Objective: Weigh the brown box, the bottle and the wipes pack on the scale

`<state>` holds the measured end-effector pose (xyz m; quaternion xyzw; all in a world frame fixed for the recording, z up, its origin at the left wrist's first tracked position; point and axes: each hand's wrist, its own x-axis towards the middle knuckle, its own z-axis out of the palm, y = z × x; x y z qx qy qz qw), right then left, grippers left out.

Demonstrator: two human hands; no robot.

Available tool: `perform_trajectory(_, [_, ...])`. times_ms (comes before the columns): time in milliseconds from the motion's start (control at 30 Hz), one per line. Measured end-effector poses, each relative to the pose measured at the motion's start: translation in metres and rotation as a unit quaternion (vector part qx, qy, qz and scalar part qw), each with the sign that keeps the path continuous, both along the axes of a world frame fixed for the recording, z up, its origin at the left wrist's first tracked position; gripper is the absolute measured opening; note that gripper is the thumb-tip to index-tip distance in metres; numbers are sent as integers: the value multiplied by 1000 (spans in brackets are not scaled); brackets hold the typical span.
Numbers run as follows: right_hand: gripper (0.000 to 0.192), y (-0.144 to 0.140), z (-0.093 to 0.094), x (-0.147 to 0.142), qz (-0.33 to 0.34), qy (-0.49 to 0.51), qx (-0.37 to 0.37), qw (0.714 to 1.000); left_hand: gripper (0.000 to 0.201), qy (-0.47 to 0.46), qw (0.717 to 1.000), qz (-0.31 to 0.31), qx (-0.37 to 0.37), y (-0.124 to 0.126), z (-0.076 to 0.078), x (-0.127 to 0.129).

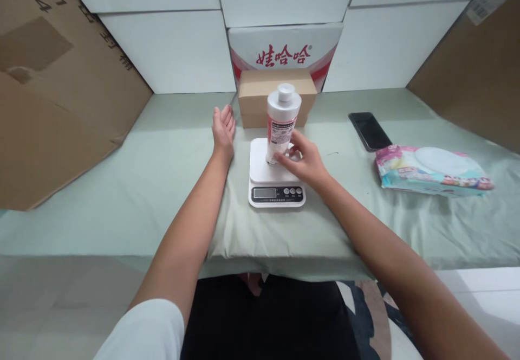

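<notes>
A white bottle (282,113) with a red band and a printed label stands upright over the platform of a white digital kitchen scale (260,173). My right hand (303,156) grips the bottle low down from the right, thumb in front and fingers behind. Whether its base bears fully on the platform, I cannot tell. The scale's small display looks blank. My left hand (224,127) lies on the cloth to the left of the scale, palm turned inward, fingers loosely extended and holding nothing. Just behind the bottle is a plain brown cardboard box (254,102).
A green cloth (182,186) covers the table. On the right lie a black phone (369,130) and a pack of wipes (433,170). A white and red carton (284,40) stands at the back. Large cardboard pieces flank both sides (60,105).
</notes>
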<state>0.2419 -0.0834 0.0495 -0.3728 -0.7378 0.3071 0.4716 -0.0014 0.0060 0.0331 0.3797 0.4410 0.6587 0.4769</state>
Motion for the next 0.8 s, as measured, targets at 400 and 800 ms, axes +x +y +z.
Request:
perform_trajectory(400, [67, 67, -23, 98, -315, 23, 42, 948, 83, -8, 1000, 6, -1, 2, -1, -2])
perform_trajectory(800, [77, 70, -22, 108, -396, 48, -34, 916, 78, 2, 998, 61, 34, -1, 2, -1])
